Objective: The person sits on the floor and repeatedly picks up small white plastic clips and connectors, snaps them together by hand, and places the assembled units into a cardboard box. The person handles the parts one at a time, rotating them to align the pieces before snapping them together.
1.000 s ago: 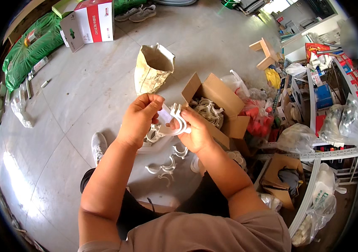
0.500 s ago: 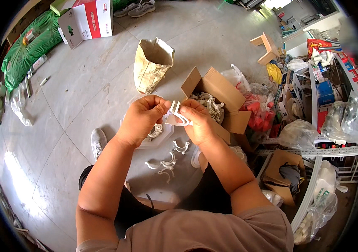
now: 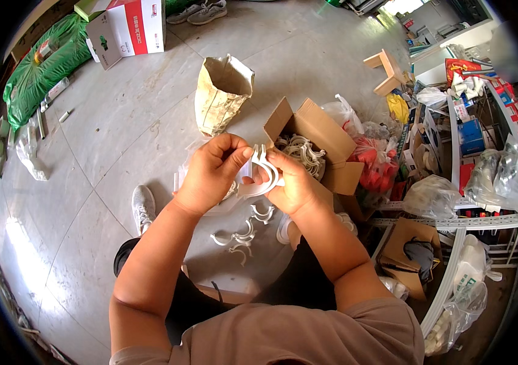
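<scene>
Item 1: my left hand (image 3: 210, 173), raised over the floor in front of me, fingers curled in and thumb pressed against a white plastic clip (image 3: 264, 170). It grips the clip's left side.

Item 2: my right hand (image 3: 292, 182), closed around the same clip from the right, fingertips pinching its curved white arm. Both hands meet on this 1 piece, held between them above my lap.

Item 3: the white plastic clip itself, a curved, hook-like part, upright between the 2 thumbs. I cannot tell its exact shape where the fingers cover it.

Item 4: open cardboard box (image 3: 317, 137), just behind my right hand, flaps up, filled with more white clips of the same kind.

Item 5: loose clips on the floor (image 3: 244, 234), several, scattered just below my hands near my knees.

Item 6: brown paper sack (image 3: 222, 91), standing open, behind the box and to its left.

Item 7: grey shoe (image 3: 143, 207), on the concrete floor (image 3: 89, 152) beside my left forearm.

Item 8: red-and-white carton (image 3: 131, 27), far back on the left, next to a green sack (image 3: 46, 67).

Item 9: metal shelving (image 3: 472, 219) on my right, crowded with clear bags and small boxes; red bagged parts (image 3: 374, 164) sit between it and the cardboard box.
</scene>
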### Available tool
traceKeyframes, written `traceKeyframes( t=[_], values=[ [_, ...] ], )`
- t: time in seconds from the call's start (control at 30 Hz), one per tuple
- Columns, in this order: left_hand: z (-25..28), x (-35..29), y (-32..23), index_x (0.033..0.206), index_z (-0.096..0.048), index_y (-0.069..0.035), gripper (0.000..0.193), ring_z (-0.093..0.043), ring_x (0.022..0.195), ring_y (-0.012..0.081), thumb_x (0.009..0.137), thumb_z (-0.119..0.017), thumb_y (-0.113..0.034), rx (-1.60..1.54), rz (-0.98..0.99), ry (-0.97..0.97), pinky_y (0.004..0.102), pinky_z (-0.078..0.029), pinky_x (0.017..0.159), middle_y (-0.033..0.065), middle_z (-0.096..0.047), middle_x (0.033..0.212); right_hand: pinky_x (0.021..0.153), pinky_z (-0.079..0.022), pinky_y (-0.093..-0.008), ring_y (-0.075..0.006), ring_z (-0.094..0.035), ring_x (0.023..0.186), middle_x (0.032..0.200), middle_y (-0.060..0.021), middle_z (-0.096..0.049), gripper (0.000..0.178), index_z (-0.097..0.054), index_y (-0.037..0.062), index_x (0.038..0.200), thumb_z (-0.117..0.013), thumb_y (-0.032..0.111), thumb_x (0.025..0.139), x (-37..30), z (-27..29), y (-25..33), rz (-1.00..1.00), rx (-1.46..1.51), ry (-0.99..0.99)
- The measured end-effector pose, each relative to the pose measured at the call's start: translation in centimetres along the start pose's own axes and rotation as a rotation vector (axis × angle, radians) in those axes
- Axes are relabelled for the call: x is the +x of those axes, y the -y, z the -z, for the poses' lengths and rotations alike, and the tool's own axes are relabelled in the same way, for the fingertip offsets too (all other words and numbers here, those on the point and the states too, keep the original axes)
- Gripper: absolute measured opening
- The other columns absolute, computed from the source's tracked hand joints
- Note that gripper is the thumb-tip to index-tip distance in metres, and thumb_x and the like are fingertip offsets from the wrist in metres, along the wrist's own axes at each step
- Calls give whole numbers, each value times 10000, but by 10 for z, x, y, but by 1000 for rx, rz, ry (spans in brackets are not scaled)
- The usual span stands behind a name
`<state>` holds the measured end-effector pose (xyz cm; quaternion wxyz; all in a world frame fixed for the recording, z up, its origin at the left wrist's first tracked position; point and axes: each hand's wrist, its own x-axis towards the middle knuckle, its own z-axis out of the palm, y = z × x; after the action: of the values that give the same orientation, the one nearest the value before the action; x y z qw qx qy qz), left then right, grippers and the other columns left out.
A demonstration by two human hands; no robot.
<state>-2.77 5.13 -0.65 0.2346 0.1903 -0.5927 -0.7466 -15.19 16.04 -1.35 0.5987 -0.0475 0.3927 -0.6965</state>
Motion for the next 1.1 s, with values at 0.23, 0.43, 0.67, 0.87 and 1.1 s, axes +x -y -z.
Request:
traceKeyframes(
  t=[0.23, 0.43, 0.67, 0.87, 1.1],
  values=[
    [6, 2, 8, 971, -540, 2, 184, -473, 787, 72, 863, -545, -146, -121, 39, 102, 221, -406, 704, 5, -533, 864, 736, -465, -436, -190, -542, 665, 613, -44, -541, 332, -561, 37, 859, -403, 327, 896, 2, 6, 27, -68, 245, 36],
    [-7, -5, 1, 999, -556, -4, 198, -503, 818, 67, 835, -580, -112, -78, -28, 204, 225, -420, 730, 5, -553, 883, 691, -470, -398, -226, -548, 656, 628, -80, -548, 322, -551, 35, 863, -406, 319, 904, 4, 18, 30, -45, 346, -118],
    [-2, 0, -3, 975, -562, 2, 227, -516, 733, 70, 797, -630, -122, -216, 183, 132, 216, -431, 664, 12, -577, 826, 804, -402, -327, -154, -497, 878, 964, -69, -528, 381, -435, 71, 1145, -458, 350, 886, 4, 16, 24, 503, -739, -253],
    [2, 4, -1, 986, -549, -3, 235, -540, 749, 99, 841, -574, -187, -225, 299, 73, 238, -470, 694, 35, -578, 862, 762, -415, -268, -130, -522, 874, 943, -66, -563, 313, -523, 5, 1057, -583, 216, 834, -7, 5, 15, 383, -1031, 62],
    [2, 8, -7, 928, -562, -11, 218, -535, 694, 87, 847, -572, -213, -321, 348, -41, 225, -476, 650, 24, -568, 793, 679, -384, -196, -45, -469, 753, 821, 14, -541, 181, -553, 12, 905, -579, 180, 841, -2, 5, 15, 240, -670, 102]
  ],
)
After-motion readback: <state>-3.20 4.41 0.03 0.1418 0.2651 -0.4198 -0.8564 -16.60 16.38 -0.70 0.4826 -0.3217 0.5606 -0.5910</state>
